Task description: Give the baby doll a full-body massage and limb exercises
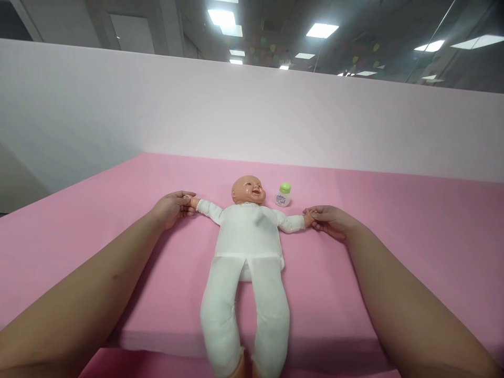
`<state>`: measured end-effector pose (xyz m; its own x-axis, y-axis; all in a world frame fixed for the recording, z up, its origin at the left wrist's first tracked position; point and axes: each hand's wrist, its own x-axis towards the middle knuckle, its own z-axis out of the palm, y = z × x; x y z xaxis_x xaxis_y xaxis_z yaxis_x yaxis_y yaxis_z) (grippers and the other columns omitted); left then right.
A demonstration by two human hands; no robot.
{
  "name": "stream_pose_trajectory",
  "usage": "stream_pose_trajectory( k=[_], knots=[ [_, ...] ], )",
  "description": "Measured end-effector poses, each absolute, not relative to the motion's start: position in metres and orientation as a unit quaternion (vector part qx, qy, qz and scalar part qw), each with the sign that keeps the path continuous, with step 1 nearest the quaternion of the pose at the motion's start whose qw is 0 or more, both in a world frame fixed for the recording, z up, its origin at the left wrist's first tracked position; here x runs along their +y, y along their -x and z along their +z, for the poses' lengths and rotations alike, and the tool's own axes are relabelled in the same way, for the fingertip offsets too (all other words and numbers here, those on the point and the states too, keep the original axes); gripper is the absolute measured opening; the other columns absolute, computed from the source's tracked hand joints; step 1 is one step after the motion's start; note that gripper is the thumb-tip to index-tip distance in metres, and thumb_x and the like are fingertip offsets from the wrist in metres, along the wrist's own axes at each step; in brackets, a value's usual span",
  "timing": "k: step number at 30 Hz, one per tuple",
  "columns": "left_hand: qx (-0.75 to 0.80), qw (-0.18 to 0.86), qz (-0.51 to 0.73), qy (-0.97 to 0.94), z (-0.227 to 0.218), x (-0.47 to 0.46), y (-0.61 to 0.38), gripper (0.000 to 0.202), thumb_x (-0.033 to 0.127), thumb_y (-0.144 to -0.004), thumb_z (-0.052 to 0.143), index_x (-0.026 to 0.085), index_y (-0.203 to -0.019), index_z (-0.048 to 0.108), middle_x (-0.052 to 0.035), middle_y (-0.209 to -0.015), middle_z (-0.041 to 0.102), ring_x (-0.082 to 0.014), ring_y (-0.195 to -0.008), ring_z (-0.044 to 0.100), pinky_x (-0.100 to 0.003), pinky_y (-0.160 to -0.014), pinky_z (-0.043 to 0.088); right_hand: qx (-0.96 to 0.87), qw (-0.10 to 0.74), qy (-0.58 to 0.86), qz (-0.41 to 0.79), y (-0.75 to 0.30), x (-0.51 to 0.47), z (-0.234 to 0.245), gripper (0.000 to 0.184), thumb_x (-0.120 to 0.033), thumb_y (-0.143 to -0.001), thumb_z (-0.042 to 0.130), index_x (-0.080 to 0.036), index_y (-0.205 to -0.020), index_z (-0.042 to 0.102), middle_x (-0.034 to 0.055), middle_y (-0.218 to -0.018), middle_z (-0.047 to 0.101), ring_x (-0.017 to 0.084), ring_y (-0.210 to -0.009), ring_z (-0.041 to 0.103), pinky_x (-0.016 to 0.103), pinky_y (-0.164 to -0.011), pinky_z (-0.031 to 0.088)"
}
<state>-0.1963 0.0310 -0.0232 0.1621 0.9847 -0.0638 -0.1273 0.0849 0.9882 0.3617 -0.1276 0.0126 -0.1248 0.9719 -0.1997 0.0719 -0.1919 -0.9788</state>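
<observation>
A baby doll (248,236) in a white suit lies on its back on a pink mat (394,252), head away from me, arms spread out to the sides. My left hand (173,207) is closed around the doll's hand on the left. My right hand (328,219) pinches the doll's other hand on the right. The doll's legs hang over the near edge of the mat.
A small white bottle with a green cap (283,195) stands on the mat just right of the doll's head. A pale pink wall panel (252,115) rises behind the mat. Ceiling lights show above it.
</observation>
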Motion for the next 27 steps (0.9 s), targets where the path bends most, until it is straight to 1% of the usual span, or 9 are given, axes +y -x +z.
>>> stream_pose_trajectory(
  k=[2, 5, 10, 13, 16, 19, 21, 24, 27],
  knots=[
    [0.442, 0.59, 0.47, -0.486, -0.023, 0.031, 0.196, 0.042, 0.013, -0.074, 0.079, 0.01, -0.115, 0.071, -0.0171, -0.095, 0.074, -0.0217, -0.069, 0.072, -0.036, -0.066, 0.065, -0.505, 0.389, 0.522, 0.566, -0.363, -0.128, 0.013, 0.034, -0.032, -0.076, 0.088, -0.018, -0.103, 0.075, 0.009, -0.093, 0.068, 0.018, -0.074, 0.056, 0.032, -0.069, 0.051],
    [0.444, 0.587, 0.464, -0.493, -0.023, 0.03, 0.196, 0.039, 0.017, -0.075, 0.082, 0.01, -0.111, 0.071, -0.0173, -0.095, 0.074, -0.0209, -0.068, 0.072, -0.035, -0.066, 0.064, -0.517, 0.382, 0.536, 0.547, -0.361, -0.129, 0.014, 0.031, -0.034, -0.074, 0.09, -0.019, -0.094, 0.072, 0.0066, -0.087, 0.066, 0.016, -0.07, 0.053, 0.03, -0.063, 0.047],
    [0.468, 0.569, 0.463, -0.493, -0.022, 0.029, 0.195, 0.031, 0.029, -0.078, 0.083, 0.013, -0.101, 0.07, -0.014, -0.086, 0.073, -0.0208, -0.066, 0.07, -0.033, -0.061, 0.062, -0.503, 0.399, 0.573, 0.51, -0.352, -0.127, 0.013, 0.03, -0.042, -0.081, 0.084, -0.019, -0.083, 0.065, 0.0022, -0.072, 0.058, 0.012, -0.06, 0.043, 0.027, -0.054, 0.037],
    [0.475, 0.563, 0.464, -0.491, -0.021, 0.028, 0.193, 0.028, 0.03, -0.079, 0.081, 0.013, -0.099, 0.07, -0.0133, -0.083, 0.072, -0.021, -0.064, 0.07, -0.033, -0.06, 0.061, -0.488, 0.418, 0.583, 0.496, -0.347, -0.126, 0.013, 0.032, -0.046, -0.085, 0.08, -0.019, -0.079, 0.064, 0.0014, -0.069, 0.054, 0.011, -0.058, 0.04, 0.027, -0.053, 0.036],
    [0.48, 0.563, 0.465, -0.486, -0.02, 0.027, 0.193, 0.027, 0.026, -0.079, 0.078, 0.012, -0.102, 0.072, -0.0151, -0.085, 0.073, -0.0219, -0.064, 0.071, -0.035, -0.061, 0.062, -0.477, 0.425, 0.584, 0.5, -0.347, -0.125, 0.013, 0.029, -0.044, -0.086, 0.079, -0.017, -0.082, 0.069, 0.0037, -0.074, 0.057, 0.011, -0.059, 0.041, 0.027, -0.054, 0.037],
    [0.472, 0.574, 0.464, -0.482, -0.019, 0.027, 0.193, 0.03, 0.021, -0.078, 0.075, 0.011, -0.106, 0.072, -0.0178, -0.091, 0.074, -0.0233, -0.067, 0.072, -0.038, -0.065, 0.064, -0.476, 0.424, 0.564, 0.524, -0.352, -0.124, 0.012, 0.024, -0.037, -0.084, 0.082, -0.017, -0.092, 0.074, 0.0072, -0.083, 0.063, 0.014, -0.064, 0.047, 0.028, -0.058, 0.042],
    [0.458, 0.586, 0.459, -0.486, -0.018, 0.027, 0.195, 0.034, 0.016, -0.077, 0.075, 0.011, -0.11, 0.072, -0.018, -0.095, 0.074, -0.0235, -0.07, 0.073, -0.038, -0.068, 0.064, -0.483, 0.415, 0.543, 0.547, -0.357, -0.124, 0.011, 0.026, -0.034, -0.081, 0.084, -0.017, -0.099, 0.076, 0.009, -0.089, 0.066, 0.016, -0.07, 0.052, 0.029, -0.063, 0.046],
    [0.438, 0.598, 0.452, -0.497, -0.018, 0.026, 0.196, 0.039, 0.013, -0.074, 0.077, 0.012, -0.113, 0.072, -0.0163, -0.098, 0.074, -0.0229, -0.073, 0.073, -0.037, -0.072, 0.065, -0.493, 0.4, 0.521, 0.57, -0.363, -0.125, 0.011, 0.035, -0.03, -0.077, 0.088, -0.017, -0.107, 0.076, 0.0091, -0.095, 0.067, 0.017, -0.076, 0.056, 0.03, -0.069, 0.05],
    [0.432, 0.596, 0.45, -0.506, -0.019, 0.025, 0.197, 0.04, 0.014, -0.072, 0.081, 0.012, -0.112, 0.072, -0.0154, -0.097, 0.074, -0.0219, -0.072, 0.073, -0.037, -0.073, 0.064, -0.504, 0.393, 0.52, 0.567, -0.363, -0.126, 0.012, 0.04, -0.026, -0.07, 0.091, -0.019, -0.106, 0.075, 0.008, -0.097, 0.068, 0.018, -0.078, 0.058, 0.03, -0.069, 0.05]
  ],
)
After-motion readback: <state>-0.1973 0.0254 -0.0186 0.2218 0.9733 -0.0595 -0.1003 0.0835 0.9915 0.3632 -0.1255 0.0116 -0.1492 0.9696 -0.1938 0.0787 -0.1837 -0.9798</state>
